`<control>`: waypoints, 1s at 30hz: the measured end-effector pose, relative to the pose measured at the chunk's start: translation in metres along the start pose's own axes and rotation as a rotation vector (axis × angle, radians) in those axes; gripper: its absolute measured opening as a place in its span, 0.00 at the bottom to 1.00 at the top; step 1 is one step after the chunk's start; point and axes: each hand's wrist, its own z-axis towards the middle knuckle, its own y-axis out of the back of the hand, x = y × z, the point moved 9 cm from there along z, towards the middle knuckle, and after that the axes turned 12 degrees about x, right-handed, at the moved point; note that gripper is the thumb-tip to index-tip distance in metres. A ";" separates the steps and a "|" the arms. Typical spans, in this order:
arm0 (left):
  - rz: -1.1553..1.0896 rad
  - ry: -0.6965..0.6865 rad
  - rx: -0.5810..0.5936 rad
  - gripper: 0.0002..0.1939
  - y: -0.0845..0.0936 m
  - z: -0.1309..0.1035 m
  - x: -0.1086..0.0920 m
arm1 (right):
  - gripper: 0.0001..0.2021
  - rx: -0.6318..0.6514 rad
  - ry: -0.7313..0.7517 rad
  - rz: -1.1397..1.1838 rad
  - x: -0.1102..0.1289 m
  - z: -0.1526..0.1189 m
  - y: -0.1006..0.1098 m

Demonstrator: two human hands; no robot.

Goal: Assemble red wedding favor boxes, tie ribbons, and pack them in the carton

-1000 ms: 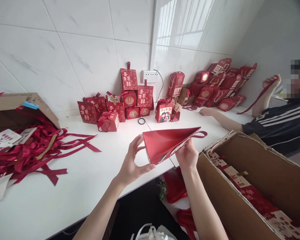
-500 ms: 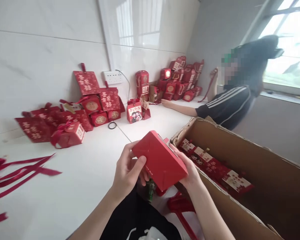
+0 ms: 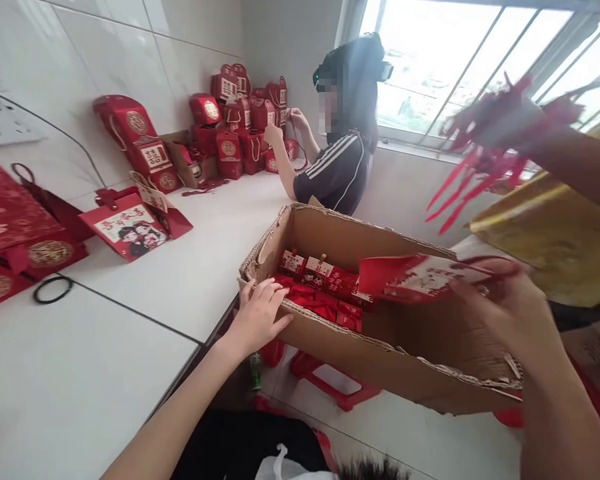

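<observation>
My right hand pinched the red gift box at its ribbon end, blurred, over the open cardboard carton. Packed red boxes sat inside. My left hand lay on the near rim, fingers loosely spread.

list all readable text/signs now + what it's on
"囍": white label on the tall red gift box.
Too blurred: heading on the couple-print box; print on the held red box in the right hand.
Too small or blurred: print on the stacked boxes and boxes inside the cardboard carton.
No legible numbers or brands.
</observation>
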 end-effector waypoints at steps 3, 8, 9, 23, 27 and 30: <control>0.082 0.003 -0.019 0.18 -0.012 -0.002 0.005 | 0.03 0.317 -0.156 -0.453 -0.049 0.042 -0.025; 0.122 -0.027 -0.049 0.16 -0.011 -0.007 0.003 | 0.06 0.616 -0.245 -0.711 -0.132 0.085 -0.075; 0.127 -0.026 -0.054 0.16 -0.011 -0.007 0.003 | 0.06 0.652 -0.266 -0.742 -0.146 0.088 -0.085; 0.194 -0.029 -0.072 0.16 -0.011 -0.009 0.001 | 0.14 1.037 -0.346 -0.947 -0.223 0.061 -0.167; 0.185 -0.036 -0.077 0.15 -0.011 -0.009 -0.001 | 0.12 1.099 -0.321 -0.973 -0.210 0.059 -0.168; 0.182 -0.027 -0.082 0.14 -0.010 -0.009 -0.001 | 0.10 1.109 -0.246 -0.964 -0.181 0.069 -0.170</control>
